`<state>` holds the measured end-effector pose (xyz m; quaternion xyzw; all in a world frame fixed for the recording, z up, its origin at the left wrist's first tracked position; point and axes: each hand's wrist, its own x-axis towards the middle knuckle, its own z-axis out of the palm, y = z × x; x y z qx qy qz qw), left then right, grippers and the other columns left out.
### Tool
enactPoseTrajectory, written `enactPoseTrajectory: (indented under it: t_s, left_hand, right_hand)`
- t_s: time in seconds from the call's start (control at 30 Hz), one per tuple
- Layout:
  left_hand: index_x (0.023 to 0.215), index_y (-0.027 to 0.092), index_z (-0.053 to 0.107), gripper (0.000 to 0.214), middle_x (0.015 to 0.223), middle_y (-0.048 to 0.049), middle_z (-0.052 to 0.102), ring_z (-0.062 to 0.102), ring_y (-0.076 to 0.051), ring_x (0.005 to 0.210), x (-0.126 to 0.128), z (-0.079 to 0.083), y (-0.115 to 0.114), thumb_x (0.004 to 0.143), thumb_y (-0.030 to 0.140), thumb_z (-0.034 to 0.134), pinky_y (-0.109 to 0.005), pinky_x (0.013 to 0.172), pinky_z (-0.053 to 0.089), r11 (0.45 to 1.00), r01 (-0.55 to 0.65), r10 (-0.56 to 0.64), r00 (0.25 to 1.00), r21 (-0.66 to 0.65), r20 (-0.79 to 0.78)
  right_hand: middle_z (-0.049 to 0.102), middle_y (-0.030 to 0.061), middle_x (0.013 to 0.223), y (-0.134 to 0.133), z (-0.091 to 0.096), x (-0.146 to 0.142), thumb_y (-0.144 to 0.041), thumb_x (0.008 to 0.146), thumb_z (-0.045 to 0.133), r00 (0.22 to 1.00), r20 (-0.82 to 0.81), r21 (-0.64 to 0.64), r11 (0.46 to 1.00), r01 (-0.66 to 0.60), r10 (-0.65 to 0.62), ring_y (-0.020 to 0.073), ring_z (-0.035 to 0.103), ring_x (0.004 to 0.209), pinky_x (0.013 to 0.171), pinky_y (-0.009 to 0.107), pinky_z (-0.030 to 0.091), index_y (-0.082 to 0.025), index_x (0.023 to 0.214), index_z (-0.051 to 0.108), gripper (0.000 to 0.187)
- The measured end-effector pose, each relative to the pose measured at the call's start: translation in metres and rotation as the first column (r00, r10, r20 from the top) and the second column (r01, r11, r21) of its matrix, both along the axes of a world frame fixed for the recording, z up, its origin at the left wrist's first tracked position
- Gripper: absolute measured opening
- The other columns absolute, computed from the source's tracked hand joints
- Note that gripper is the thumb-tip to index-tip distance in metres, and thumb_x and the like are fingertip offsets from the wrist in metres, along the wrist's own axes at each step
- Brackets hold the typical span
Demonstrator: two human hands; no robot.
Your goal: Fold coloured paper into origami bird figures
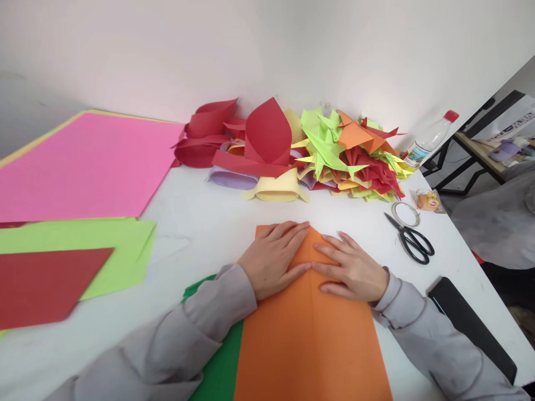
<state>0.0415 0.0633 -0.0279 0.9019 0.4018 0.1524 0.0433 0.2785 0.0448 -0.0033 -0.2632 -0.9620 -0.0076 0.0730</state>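
Note:
An orange sheet of paper (309, 334) lies on the white table (209, 223) in front of me, its top right corner folded down. My left hand (273, 256) lies flat on the sheet's top left part, fingers stretched toward the centre. My right hand (353, 267) presses flat on the folded flap, fingers pointing left. The fingertips of both hands nearly meet at the sheet's middle. A green sheet (221, 362) lies under the orange one.
A heap of folded paper figures (317, 150) in red, yellow, green and orange sits at the back. Large pink (83, 161), light green (125, 245) and red (42, 284) sheets lie left. Scissors (412, 239), a tape roll (404, 213), a bottle (430, 136) and a black phone (472, 326) are right.

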Motion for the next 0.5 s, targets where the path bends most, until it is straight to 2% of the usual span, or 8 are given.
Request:
enactPoseTrajectory:
  t_s: [0.5]
  left_hand:
    - [0.137, 0.014, 0.042, 0.064, 0.142, -0.0128, 0.048, 0.043, -0.031, 0.125, -0.0054, 0.0011, 0.0051, 0.089, 0.057, 0.037, -0.046, 0.101, 0.033, 0.999, 0.050, -0.049, 0.999, 0.016, -0.014]
  right_hand:
    - [0.049, 0.0123, 0.140, -0.0003, -0.0032, 0.0012, -0.045, 0.094, 0.046, 1.000, -0.006, -0.014, 1.000, 0.012, -0.013, 0.0310, 0.036, 0.134, 0.108, 0.056, 0.026, -0.023, 0.127, 0.057, 0.041]
